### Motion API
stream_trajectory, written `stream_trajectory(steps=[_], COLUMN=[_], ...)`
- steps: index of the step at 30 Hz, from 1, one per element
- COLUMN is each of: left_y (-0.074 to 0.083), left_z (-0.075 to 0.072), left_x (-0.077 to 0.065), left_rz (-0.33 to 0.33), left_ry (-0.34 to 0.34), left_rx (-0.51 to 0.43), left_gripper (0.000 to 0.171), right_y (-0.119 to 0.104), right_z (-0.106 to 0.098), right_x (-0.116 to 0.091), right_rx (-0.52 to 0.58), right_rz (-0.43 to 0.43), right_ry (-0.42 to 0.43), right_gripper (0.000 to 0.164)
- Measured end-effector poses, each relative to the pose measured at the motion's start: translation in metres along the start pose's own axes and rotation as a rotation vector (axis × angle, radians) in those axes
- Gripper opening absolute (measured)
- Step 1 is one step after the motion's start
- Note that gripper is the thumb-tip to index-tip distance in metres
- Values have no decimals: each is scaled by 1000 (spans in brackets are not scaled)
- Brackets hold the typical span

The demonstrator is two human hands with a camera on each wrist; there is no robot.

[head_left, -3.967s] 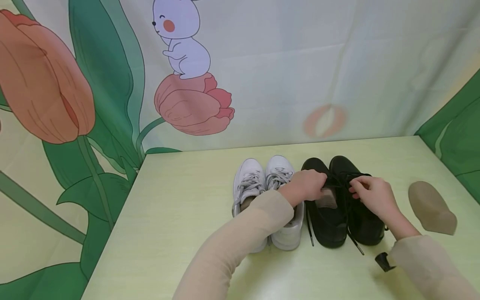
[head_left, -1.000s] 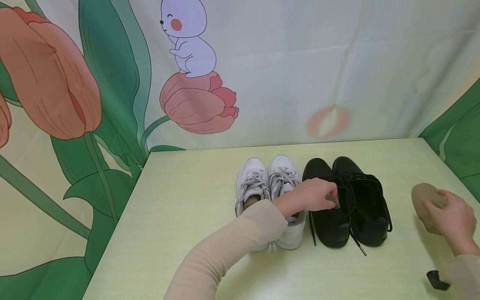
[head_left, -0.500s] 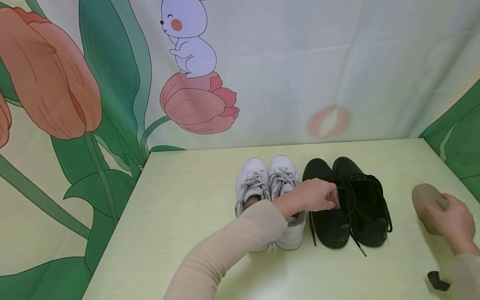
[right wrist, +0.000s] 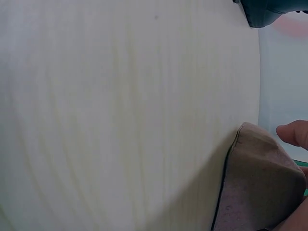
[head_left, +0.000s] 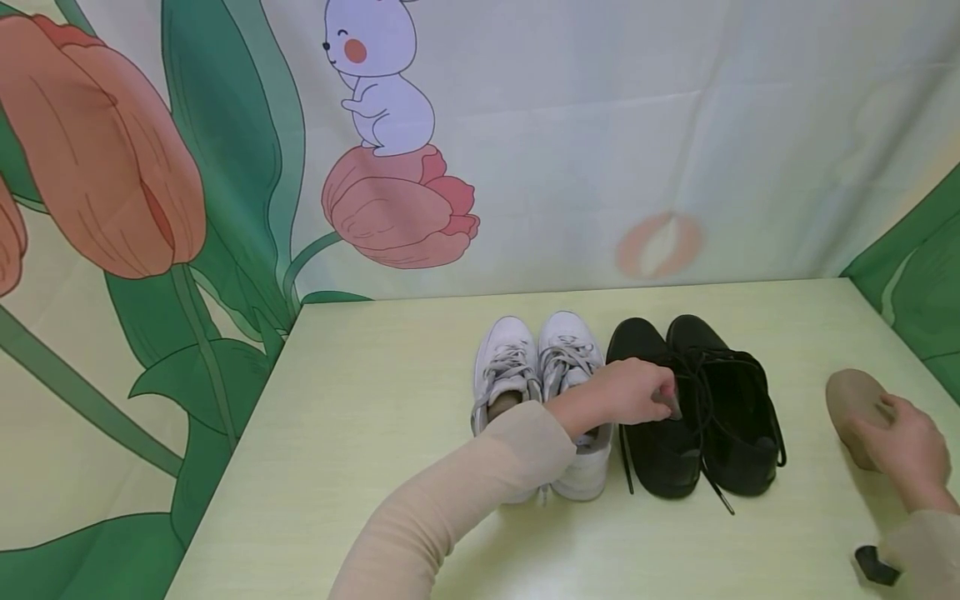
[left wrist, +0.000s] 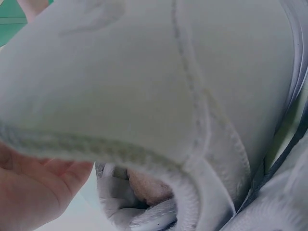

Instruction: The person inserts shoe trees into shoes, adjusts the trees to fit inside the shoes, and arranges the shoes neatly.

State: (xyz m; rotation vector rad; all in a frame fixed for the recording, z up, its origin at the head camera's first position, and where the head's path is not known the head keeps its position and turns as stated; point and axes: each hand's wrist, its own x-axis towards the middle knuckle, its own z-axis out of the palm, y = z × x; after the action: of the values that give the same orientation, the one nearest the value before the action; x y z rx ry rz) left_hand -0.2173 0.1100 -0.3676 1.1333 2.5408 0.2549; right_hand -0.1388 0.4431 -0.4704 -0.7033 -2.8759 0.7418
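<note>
A white sneaker pair, left shoe (head_left: 497, 346) and right shoe (head_left: 566, 335), stands beside a black lace-up pair, left shoe (head_left: 666, 462) and right shoe (head_left: 738, 400). My left hand (head_left: 636, 390) is over the left black shoe's opening, fingers loosely bent. In the left wrist view a white shoe (left wrist: 96, 86) fills most of the picture and partly covers that hand's fingertips. At the table's right side my right hand (head_left: 911, 450) grips a tan, insole-shaped piece (head_left: 849, 396) between thumb and fingers. Close up, this piece (right wrist: 262, 187) shows a dark edge and a tilt.
The pale green table (head_left: 360, 433) carries both shoe pairs near its back edge. Behind hangs a printed curtain (head_left: 570, 150) with tulips and a white rabbit. Loose black laces (head_left: 718, 492) trail between the black shoes. A small black block (head_left: 876, 564) sits by my right cuff.
Since the oldest frame, my right hand has left the black shoes' laces and moved right to the tan piece. My left hand has shifted slightly down. During the last second both stay nearly still.
</note>
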Motion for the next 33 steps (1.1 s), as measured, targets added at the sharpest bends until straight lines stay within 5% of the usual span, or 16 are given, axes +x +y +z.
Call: stream_trajectory(steps=[12, 33], left_y=[-1, -2], left_z=[1, 1], left_x=[0, -2], left_rz=[9, 6], left_ry=[9, 20], left_rx=[1, -11], left_gripper=[18, 18], right_y=[1, 5], right_z=[4, 2], right_x=[1, 1], right_rx=[-14, -56], right_rz=[62, 40], right_ry=[8, -65], right_gripper=[70, 81])
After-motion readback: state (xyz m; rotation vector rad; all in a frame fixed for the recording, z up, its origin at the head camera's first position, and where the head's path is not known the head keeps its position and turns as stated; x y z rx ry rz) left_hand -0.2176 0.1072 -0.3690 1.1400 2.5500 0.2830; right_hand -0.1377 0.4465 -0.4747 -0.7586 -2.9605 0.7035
